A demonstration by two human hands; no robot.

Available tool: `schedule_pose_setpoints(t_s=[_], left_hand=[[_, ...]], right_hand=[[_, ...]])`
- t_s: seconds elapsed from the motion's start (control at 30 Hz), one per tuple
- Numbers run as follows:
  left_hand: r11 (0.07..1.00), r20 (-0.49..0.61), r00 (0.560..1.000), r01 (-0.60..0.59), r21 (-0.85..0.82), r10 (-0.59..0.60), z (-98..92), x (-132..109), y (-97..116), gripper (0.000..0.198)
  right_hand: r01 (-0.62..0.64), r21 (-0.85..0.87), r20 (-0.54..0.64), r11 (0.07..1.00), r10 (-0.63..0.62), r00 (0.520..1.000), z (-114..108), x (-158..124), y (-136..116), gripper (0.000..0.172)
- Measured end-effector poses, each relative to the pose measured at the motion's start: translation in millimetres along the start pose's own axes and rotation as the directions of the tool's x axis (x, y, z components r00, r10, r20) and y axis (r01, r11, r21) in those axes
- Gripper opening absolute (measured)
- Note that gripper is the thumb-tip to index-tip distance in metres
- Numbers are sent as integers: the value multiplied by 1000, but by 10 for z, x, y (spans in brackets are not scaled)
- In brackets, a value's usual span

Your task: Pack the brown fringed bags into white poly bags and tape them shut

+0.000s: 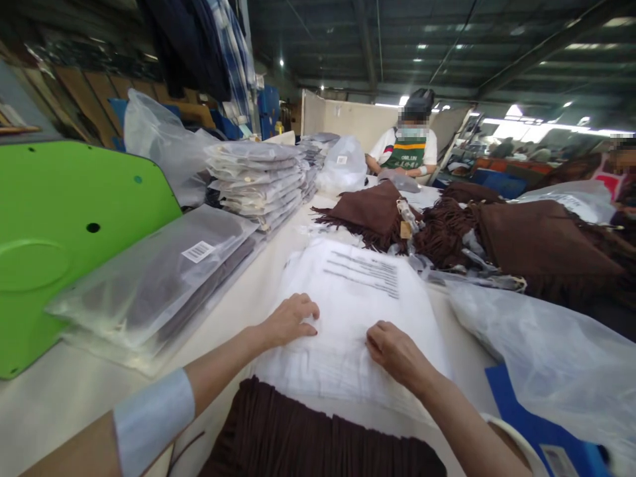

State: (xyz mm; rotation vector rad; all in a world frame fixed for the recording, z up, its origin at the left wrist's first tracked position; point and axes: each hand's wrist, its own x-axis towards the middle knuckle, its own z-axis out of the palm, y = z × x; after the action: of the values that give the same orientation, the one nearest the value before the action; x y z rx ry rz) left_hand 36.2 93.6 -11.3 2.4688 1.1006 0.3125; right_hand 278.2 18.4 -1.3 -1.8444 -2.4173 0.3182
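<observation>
A stack of white translucent plastic bags (342, 298) with printed dark text lies flat on the table in front of me. My left hand (293, 320) is over the left part of the stack, fingers bent, with a gap between thumb and forefinger. On the right side of the stack, the fingers of my right hand (392, 348) are closed in a pinch at the top bag's plastic. Just how much plastic they grip is hidden. Closest to me, a dark brown fringed piece (318, 440) lies below the bags, touched by neither hand.
Packed items in clear bags (163, 271) lie at left, beside a green panel (74, 225). More packed bags (258, 175) are stacked behind. Brown fringed pieces (546, 238) spread at right, near loose plastic (556, 344) and a blue object (527, 417). A co-worker (410, 149) sits opposite.
</observation>
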Motion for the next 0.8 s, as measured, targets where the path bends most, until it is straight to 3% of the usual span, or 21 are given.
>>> schedule_pose_setpoints(t_s=[0.17, 0.37, 0.53, 0.8], left_hand=[[999, -6, 999, 46, 0, -46, 15, 53, 23, 6], [998, -19, 999, 46, 41, -45, -14, 30, 103, 11], [971, -35, 988, -139, 195, 149, 50, 28, 290, 45], [888, -24, 940, -312, 339, 340, 206, 200, 606, 46]], right_hand=[[26, -5, 71, 1000, -26, 997, -11, 69, 36, 20], [-29, 100, 145, 995, 14, 989, -114, 166, 96, 18], [-83, 218, 219, 972, 34, 975, -241, 237, 120, 17], [-114, 300, 253, 947, 37, 967, -274, 271, 174, 15]])
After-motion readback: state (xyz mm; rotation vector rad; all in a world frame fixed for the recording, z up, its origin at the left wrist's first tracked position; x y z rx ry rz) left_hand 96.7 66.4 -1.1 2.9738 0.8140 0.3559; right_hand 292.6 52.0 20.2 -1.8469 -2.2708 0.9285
